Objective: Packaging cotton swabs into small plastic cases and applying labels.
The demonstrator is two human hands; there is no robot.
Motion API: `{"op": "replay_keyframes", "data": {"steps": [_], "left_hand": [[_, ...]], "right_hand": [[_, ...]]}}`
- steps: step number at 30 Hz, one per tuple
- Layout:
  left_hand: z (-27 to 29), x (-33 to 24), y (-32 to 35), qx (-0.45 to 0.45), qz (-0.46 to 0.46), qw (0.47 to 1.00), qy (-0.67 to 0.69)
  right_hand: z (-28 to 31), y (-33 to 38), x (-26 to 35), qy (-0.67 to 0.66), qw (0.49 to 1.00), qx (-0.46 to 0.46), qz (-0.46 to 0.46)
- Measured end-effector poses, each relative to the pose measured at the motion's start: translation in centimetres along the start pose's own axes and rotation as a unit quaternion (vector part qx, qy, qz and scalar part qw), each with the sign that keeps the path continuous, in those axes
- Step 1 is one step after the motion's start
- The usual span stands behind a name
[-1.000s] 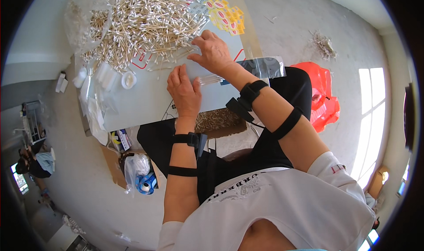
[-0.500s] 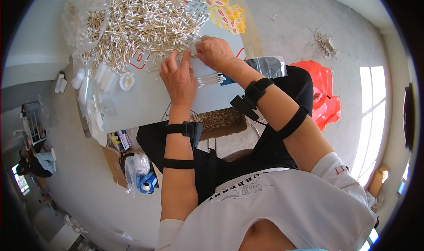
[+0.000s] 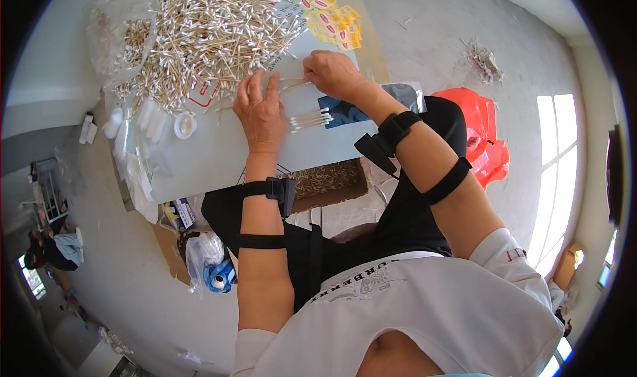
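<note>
A large heap of cotton swabs (image 3: 199, 35), with white tips and wooden sticks, covers the far left of the table. My left hand (image 3: 261, 115) lies at its near edge with fingers stretched and slightly apart; its palm is hidden. To the right, my right hand (image 3: 334, 74) is closed at the end of a cotton swab (image 3: 295, 84) whose stick points toward my left hand. Between and below the hands, several swabs (image 3: 309, 119) lie side by side in a row, tips toward a dark blue printed packet (image 3: 340, 113) partly under my right forearm.
Yellow and white printed labels (image 3: 335, 22) lie beyond my right hand. A small round white container (image 3: 186, 125) and clear plastic bags (image 3: 123, 28) sit at the left of the table (image 3: 199, 171). Below its edge is a cardboard box of swabs (image 3: 332, 181); a red bag (image 3: 479, 138) lies right.
My right hand has moved right, away from my left hand, and the gap between them has widened, showing the swab stick. The row of swabs and the packet are now less covered.
</note>
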State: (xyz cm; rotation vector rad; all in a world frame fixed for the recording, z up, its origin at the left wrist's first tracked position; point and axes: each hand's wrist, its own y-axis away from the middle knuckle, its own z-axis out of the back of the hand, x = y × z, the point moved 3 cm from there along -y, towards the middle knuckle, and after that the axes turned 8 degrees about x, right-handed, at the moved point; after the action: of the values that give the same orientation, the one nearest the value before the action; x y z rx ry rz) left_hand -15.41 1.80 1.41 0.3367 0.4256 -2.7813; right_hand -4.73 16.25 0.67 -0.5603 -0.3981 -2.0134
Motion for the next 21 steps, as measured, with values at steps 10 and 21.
{"op": "replay_keyframes", "data": {"steps": [10, 21], "left_hand": [[-0.7, -1.2, 0.2, 0.021, -0.014, 1.0, -0.003], [-0.7, -1.5, 0.5, 0.012, -0.022, 1.0, 0.014]], "right_hand": [[1.8, 5.0, -1.4, -0.034, 0.997, -0.029, -0.066], [-0.3, 3.9, 1.0, -0.077, 0.979, -0.191, 0.013]]}}
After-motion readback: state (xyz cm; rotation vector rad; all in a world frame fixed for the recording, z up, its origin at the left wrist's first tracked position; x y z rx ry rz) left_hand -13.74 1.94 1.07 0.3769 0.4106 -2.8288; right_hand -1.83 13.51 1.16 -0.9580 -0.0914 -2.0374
